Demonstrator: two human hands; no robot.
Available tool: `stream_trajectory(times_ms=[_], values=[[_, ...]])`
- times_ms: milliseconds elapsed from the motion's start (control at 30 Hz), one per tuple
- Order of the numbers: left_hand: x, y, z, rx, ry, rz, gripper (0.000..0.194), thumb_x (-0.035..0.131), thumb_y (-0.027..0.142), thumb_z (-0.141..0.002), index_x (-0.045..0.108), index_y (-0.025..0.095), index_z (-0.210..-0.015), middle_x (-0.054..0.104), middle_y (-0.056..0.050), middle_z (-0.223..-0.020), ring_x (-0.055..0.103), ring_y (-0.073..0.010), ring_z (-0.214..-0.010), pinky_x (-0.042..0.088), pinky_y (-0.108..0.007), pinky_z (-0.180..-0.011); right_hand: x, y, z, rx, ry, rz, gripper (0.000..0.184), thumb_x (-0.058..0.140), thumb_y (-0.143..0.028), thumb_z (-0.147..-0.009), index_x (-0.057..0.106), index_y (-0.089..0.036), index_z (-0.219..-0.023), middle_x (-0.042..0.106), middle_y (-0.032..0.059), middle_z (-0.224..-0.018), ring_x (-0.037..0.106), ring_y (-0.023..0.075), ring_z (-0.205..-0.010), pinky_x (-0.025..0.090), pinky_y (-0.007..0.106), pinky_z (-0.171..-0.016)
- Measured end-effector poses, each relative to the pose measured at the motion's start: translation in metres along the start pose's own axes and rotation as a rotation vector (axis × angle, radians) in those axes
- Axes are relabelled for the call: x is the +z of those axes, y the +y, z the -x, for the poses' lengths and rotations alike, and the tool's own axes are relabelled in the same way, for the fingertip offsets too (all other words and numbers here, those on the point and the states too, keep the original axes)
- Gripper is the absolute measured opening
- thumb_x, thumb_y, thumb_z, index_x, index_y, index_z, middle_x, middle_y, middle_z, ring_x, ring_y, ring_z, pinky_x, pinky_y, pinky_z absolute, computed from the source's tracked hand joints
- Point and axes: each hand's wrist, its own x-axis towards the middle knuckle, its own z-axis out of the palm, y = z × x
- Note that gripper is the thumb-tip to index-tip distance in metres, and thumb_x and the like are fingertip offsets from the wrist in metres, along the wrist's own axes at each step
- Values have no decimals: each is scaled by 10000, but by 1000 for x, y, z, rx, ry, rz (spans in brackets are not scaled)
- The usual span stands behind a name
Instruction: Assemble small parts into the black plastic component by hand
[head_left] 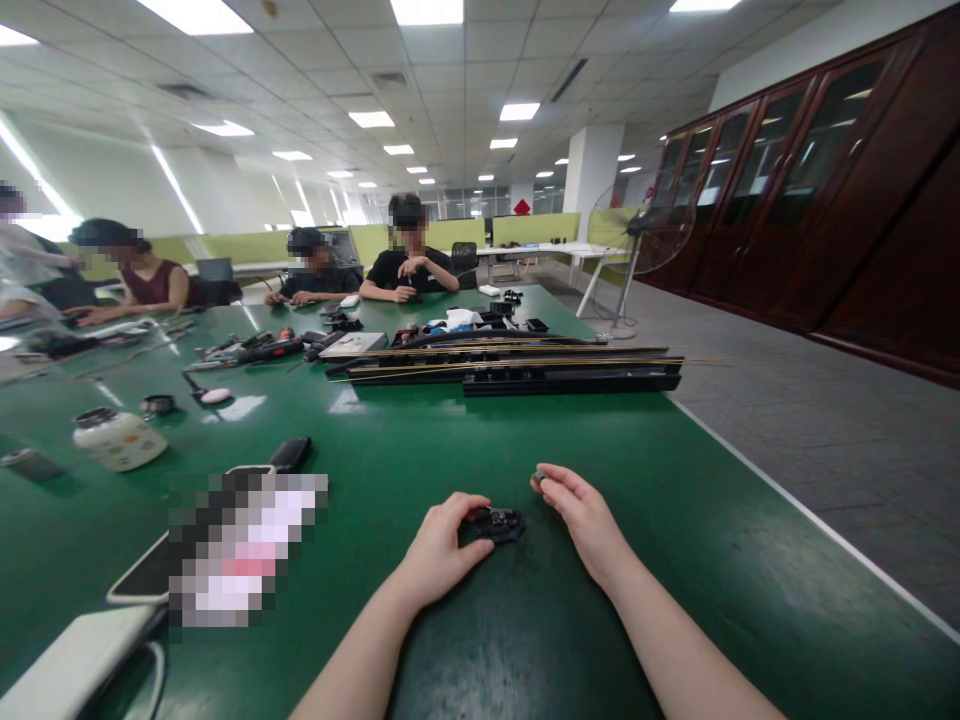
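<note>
My left hand (446, 545) is closed around the left side of a small black mechanical part (501, 525), which rests on the green table. Its fine details are too small to make out. To the right, and apart from it, my right hand (574, 505) is raised a little above the tabletop. Between its thumb and fingertips it pinches a tiny grey piece (539, 477), whose kind I cannot tell.
Long black rails (570, 380) with thin brass-coloured rods lie across the table ahead. At left are a white patterned jar (120, 440), a phone-like dark device (187, 540) and a white box (82, 660). A floor fan (636, 225) stands beyond; several people sit opposite.
</note>
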Motion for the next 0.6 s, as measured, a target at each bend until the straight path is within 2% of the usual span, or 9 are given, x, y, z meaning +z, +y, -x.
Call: stream_trajectory(times_ms=[600], values=[[2, -4, -1, 9, 13, 16, 416, 620, 200, -656, 536, 228, -1063, 582, -38, -1006, 545, -186, -914, 420, -329, -841, 1, -2, -1, 50, 61, -127, 283, 706, -336, -597, 656, -202, -840, 689, 34, -823, 604, 192, -846, 404, 318, -797]])
